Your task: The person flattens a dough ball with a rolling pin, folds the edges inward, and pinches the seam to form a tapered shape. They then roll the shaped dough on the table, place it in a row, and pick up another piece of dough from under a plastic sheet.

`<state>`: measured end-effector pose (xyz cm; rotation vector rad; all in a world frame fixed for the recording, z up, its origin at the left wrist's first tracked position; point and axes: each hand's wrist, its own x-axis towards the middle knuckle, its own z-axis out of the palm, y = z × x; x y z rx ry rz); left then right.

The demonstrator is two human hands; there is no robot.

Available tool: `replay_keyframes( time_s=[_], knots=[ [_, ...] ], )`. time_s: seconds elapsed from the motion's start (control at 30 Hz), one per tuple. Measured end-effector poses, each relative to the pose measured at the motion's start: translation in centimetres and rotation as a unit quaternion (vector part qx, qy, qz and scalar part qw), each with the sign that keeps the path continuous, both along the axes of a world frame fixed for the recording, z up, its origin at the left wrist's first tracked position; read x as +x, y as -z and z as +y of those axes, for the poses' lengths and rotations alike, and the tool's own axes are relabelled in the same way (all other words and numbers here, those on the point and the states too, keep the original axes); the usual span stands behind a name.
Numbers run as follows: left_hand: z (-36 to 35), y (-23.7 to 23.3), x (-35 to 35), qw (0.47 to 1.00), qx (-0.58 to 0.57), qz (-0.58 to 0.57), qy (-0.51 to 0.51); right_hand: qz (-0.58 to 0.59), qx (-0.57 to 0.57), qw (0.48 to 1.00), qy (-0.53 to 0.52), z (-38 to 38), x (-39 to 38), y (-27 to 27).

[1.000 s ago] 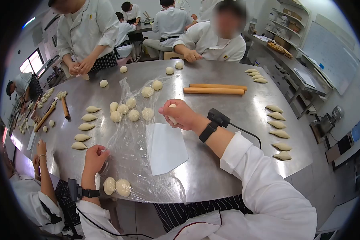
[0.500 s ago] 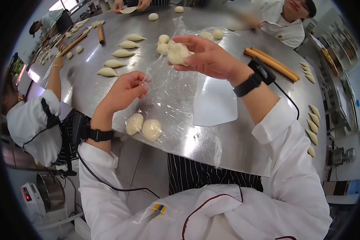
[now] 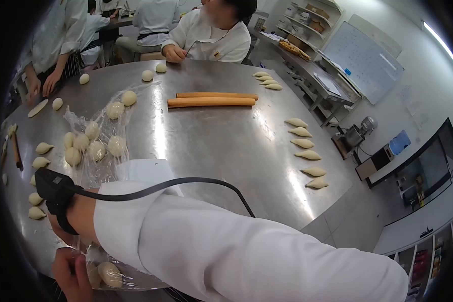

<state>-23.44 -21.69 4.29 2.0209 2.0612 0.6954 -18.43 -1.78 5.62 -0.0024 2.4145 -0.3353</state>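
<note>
My left hand (image 3: 73,276) is at the lower left with its fingers curled in a pinch at the edge of clear plastic film (image 3: 146,283). Beside it, dough balls (image 3: 109,275) lie under the film. My right arm stretches across the view to the left, and my right hand (image 3: 60,232) is mostly hidden behind its wrist strap and the mounted device (image 3: 55,187). Whether it holds anything does not show. Beyond the arm, several round dough balls (image 3: 117,146) rest under crumpled film. A white scraper sheet (image 3: 145,171) lies partly under my sleeve.
Two wooden rolling pins (image 3: 211,102) lie across the steel table (image 3: 226,151). Pointed dough pieces (image 3: 304,143) line the right side, others (image 3: 41,162) the left. A person (image 3: 211,38) sits at the far edge; another person's hands (image 3: 48,83) work at the far left.
The view has swung to the right. My right hand, earlier raised with a dough ball, has come down to the left near my left hand; the ball is no longer visible in it.
</note>
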Motion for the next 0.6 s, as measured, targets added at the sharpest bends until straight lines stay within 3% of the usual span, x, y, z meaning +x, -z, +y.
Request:
replay_keyframes(
  time_s=[0.03,0.1,0.17,0.3,0.37,0.43,0.5,0.6],
  knots=[
    [0.3,0.5,0.8,1.0,-0.003,-0.004,-0.001,-0.004,0.005,1.0,-0.004,0.0,0.4,0.4],
    [1.3,0.5,2.3,0.976,0.157,-0.125,-0.089,-0.003,0.015,1.0,-0.006,0.0,0.9,0.6],
    [1.5,0.0,1.9,0.98,0.145,-0.09,-0.107,0.008,0.021,1.0,0.001,0.0,1.4,0.2],
    [2.4,1.9,0.3,0.95,0.159,-0.263,-0.047,0.065,0.033,0.997,0.03,0.7,1.2,-0.7],
    [3.0,4.1,-1.6,0.958,0.237,-0.148,-0.066,0.138,0.032,0.988,0.053,1.1,0.4,-1.2],
    [2.8,5.1,-3.1,0.946,0.169,-0.263,-0.088,0.275,0.07,0.958,0.052,1.9,0.0,-1.5],
    [2.9,4.8,-2.5,0.935,0.17,-0.297,-0.093,0.346,-0.035,0.932,0.102,3.3,2.3,-3.3],
    [3.4,3.7,-1.5,0.899,0.111,-0.403,-0.129,0.239,-0.107,0.961,0.09,4.4,3.8,-4.6]
  ],
)
